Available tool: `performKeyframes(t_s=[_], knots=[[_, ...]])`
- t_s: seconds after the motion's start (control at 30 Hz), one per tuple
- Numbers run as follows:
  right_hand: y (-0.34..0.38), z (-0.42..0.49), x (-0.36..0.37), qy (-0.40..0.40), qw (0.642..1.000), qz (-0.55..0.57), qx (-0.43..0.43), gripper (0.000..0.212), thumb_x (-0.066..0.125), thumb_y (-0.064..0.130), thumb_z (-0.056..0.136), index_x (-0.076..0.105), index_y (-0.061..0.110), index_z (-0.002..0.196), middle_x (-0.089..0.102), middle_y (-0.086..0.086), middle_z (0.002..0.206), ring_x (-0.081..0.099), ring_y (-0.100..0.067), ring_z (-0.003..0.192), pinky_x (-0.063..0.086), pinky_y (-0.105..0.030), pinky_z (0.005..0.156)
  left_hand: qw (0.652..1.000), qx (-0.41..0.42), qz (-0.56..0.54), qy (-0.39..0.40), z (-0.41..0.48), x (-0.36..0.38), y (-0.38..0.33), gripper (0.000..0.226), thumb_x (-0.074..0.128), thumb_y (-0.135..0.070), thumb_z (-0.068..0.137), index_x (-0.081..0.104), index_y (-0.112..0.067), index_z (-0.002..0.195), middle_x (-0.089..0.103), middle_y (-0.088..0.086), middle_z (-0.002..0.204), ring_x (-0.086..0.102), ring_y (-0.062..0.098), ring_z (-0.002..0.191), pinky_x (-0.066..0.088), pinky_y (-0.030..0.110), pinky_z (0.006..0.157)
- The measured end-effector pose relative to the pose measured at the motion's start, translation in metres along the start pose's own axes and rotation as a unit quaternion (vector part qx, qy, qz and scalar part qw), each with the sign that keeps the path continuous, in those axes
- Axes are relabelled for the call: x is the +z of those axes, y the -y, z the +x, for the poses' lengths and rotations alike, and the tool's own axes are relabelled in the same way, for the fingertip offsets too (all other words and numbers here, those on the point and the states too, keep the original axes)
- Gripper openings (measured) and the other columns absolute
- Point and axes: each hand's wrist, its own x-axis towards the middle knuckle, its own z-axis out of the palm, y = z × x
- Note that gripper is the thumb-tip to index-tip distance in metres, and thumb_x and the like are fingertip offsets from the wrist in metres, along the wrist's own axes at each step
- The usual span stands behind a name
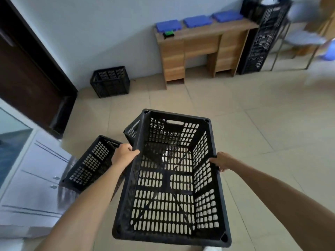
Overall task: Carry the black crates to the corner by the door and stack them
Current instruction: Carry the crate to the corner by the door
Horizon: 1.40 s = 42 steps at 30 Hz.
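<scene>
I hold an empty black perforated crate [172, 187] in front of me, above the tiled floor. My left hand [124, 153] grips its left rim and my right hand [222, 161] grips its right rim. Another black crate [90, 163] lies tilted low at my left, beside the white cabinet. A part of a further crate [132, 130] shows behind the held one. One black crate [110, 81] stands on the floor by the wall, near the dark door [27, 69]. A tall stack of black crates [261, 37] stands right of the desk.
A wooden desk [199, 46] with three blue boxes [197, 20] stands against the far wall. A white cabinet [30, 178] is at my left. Chairs [304, 40] stand at the far right. Open tiled floor [253, 115] lies ahead.
</scene>
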Motion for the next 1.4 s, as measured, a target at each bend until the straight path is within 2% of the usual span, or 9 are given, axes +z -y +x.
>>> performKeyframes(t_s=[0.3,0.43,0.67,0.8,0.9,1.0,1.1,1.23,1.4], knots=[[-0.04,0.046,-0.158,-0.099,0.995,0.016,-0.011,0.044,0.043,0.026,0.102,0.044,0.008,0.061,0.051,0.004,0.034,0.05,-0.011,0.047,0.036,-0.018,0.042,0.996,0.075,-0.029,-0.044,0.053,-0.016,-0.171,0.041,0.072,-0.031,0.079,0.042,-0.017,0.055,0.042,0.0,0.052,0.044,0.018,0.052,0.032,0.026,0.053],[-0.042,0.076,-0.203,-0.109,0.994,0.02,-0.011,0.04,0.044,0.027,0.101,0.049,0.005,0.068,0.054,-0.003,0.057,0.052,-0.012,0.049,0.039,-0.019,0.044,0.992,0.102,-0.035,-0.068,0.083,-0.015,-0.221,0.039,0.072,-0.03,0.077,0.043,-0.017,0.055,0.042,0.0,0.052,0.043,0.017,0.052,0.029,0.024,0.051],[-0.016,0.154,-0.271,-0.097,0.995,0.019,0.0,0.042,0.042,0.03,0.102,0.048,0.008,0.067,0.056,-0.004,0.06,0.054,-0.01,0.05,0.039,-0.018,0.044,0.993,0.095,-0.02,-0.066,0.186,-0.005,-0.278,0.033,0.073,-0.033,0.078,0.052,-0.016,0.06,0.049,-0.001,0.054,0.046,0.014,0.051,0.031,0.021,0.049],[0.019,0.212,-0.32,-0.079,0.997,0.02,-0.002,0.037,0.042,0.032,0.102,0.054,0.006,0.079,0.058,-0.003,0.064,0.055,-0.011,0.055,0.043,-0.02,0.049,0.995,0.093,-0.014,-0.036,0.27,-0.012,-0.307,0.029,0.074,-0.034,0.077,0.055,-0.017,0.062,0.052,-0.001,0.056,0.049,0.014,0.052,0.034,0.022,0.05],[0.054,0.247,-0.357,-0.069,0.997,0.028,-0.012,0.038,0.043,0.032,0.102,0.048,0.01,0.072,0.056,-0.001,0.066,0.053,-0.009,0.054,0.04,-0.017,0.047,0.995,0.094,0.011,-0.009,0.338,-0.026,-0.323,0.026,0.074,-0.035,0.076,0.061,-0.017,0.063,0.059,0.0,0.058,0.054,0.013,0.052,0.037,0.021,0.051],[0.087,0.283,-0.394,-0.085,0.995,0.045,-0.017,0.036,0.044,0.03,0.102,0.047,0.008,0.074,0.055,0.0,0.067,0.053,-0.009,0.054,0.039,-0.017,0.046,0.995,0.099,0.015,0.0,0.4,-0.044,-0.345,0.027,0.073,-0.037,0.076,0.062,-0.016,0.063,0.062,0.002,0.061,0.056,0.015,0.056,0.04,0.024,0.054],[0.112,0.315,-0.422,-0.083,0.996,0.039,-0.013,0.039,0.044,0.031,0.102,0.045,0.012,0.068,0.056,-0.001,0.065,0.052,-0.009,0.052,0.037,-0.017,0.045,0.994,0.104,0.024,0.022,0.451,-0.054,-0.362,0.029,0.073,-0.037,0.078,0.066,-0.01,0.069,0.072,0.004,0.069,0.067,0.015,0.062,0.052,0.029,0.064],[0.142,0.363,-0.451,-0.075,0.996,0.045,-0.004,0.038,0.045,0.031,0.101,0.044,0.012,0.068,0.057,-0.001,0.064,0.054,-0.009,0.053,0.038,-0.019,0.047,0.994,0.104,0.029,0.034,0.515,-0.056,-0.374,0.033,0.072,-0.036,0.078,0.054,-0.017,0.058,0.074,0.01,0.071,0.071,0.018,0.061,0.055,0.033,0.066],[0.18,0.43,-0.497,-0.05,0.998,0.042,-0.023,0.038,0.045,0.028,0.102,0.043,0.009,0.069,0.059,-0.003,0.073,0.054,-0.008,0.053,0.038,-0.016,0.04,0.998,0.063,0.023,0.013,0.583,-0.05,-0.39,0.04,0.072,-0.037,0.078,0.047,-0.019,0.053,0.061,0.005,0.056,0.063,0.021,0.056,0.041,0.027,0.057]])
